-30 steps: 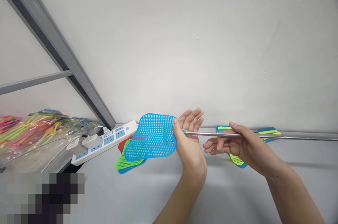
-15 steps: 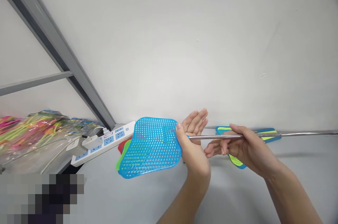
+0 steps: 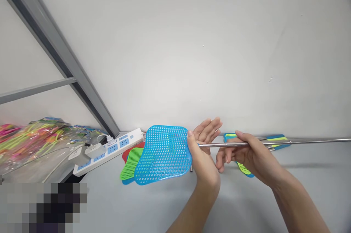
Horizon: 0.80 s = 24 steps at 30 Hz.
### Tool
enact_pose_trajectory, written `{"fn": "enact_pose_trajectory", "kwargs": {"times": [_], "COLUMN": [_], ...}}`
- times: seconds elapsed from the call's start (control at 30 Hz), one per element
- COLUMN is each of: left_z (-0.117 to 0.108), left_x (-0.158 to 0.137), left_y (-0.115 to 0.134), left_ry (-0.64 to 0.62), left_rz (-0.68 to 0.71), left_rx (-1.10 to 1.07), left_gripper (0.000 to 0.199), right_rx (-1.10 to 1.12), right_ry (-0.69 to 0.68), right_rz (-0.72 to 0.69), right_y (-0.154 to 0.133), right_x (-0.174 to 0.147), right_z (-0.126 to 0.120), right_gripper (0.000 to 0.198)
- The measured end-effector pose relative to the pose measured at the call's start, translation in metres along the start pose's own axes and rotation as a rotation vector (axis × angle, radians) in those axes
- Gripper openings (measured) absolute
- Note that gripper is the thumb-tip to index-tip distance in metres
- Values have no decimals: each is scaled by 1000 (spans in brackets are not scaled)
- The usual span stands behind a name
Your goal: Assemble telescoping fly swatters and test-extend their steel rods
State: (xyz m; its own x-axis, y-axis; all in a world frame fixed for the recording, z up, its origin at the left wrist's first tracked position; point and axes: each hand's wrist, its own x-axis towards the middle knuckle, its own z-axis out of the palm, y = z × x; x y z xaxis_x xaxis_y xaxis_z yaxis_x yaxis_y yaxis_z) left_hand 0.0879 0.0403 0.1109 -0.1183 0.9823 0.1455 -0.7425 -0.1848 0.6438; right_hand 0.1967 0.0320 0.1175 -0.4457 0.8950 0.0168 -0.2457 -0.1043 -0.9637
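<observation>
A blue fly swatter (image 3: 166, 154) with a square perforated head is held level, its long metal rod (image 3: 315, 141) running out to the right edge. My left hand (image 3: 203, 156) grips it at the neck, thumb on the edge of the head and the other fingers stretched out behind the rod. Farther along, my right hand (image 3: 253, 152) holds the rod between thumb and fingers. Under the head lie a green swatter (image 3: 133, 161), a red one (image 3: 133, 150) and another blue edge (image 3: 128, 181). Blue-and-yellow swatter heads (image 3: 244, 169) are partly hidden behind my right hand.
A white power strip (image 3: 109, 150) with plugs and cables lies at the left on the grey tabletop (image 3: 109, 203). Beyond it are plastic-wrapped colourful items (image 3: 38, 141). A grey metal frame (image 3: 63, 57) stands against the white wall (image 3: 203, 17). The lower left corner is pixelated.
The held blue swatter head has shifted a little right with my left hand, uncovering more of the green and red swatters. My right hand has moved slightly left.
</observation>
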Motion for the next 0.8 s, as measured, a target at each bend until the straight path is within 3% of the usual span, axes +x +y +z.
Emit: {"fn": "enact_pose_trajectory", "kwargs": {"times": [0.17, 0.37, 0.5, 0.67, 0.8], "left_z": [-2, 8, 12, 4, 0], "left_x": [-2, -9, -8, -2, 0], "left_y": [-2, 4, 6, -1, -3], "left_ry": [-53, -188, -227, -312, -340], "left_rz": [-75, -308, -311, -294, -313], "left_rx": [13, 128, 185, 110, 118], "left_gripper": [45, 45, 44, 47, 50], "right_rx": [-26, -43, -112, -152, -144], "right_ry": [-17, -14, 9, 37, 80], "right_rz": [-14, 33, 53, 123, 86], "right_y": [1, 5, 7, 2, -2], "right_x": [1, 4, 4, 3, 4], "right_z": [2, 4, 4, 10, 15], "right_gripper": [57, 57, 60, 60, 57]}}
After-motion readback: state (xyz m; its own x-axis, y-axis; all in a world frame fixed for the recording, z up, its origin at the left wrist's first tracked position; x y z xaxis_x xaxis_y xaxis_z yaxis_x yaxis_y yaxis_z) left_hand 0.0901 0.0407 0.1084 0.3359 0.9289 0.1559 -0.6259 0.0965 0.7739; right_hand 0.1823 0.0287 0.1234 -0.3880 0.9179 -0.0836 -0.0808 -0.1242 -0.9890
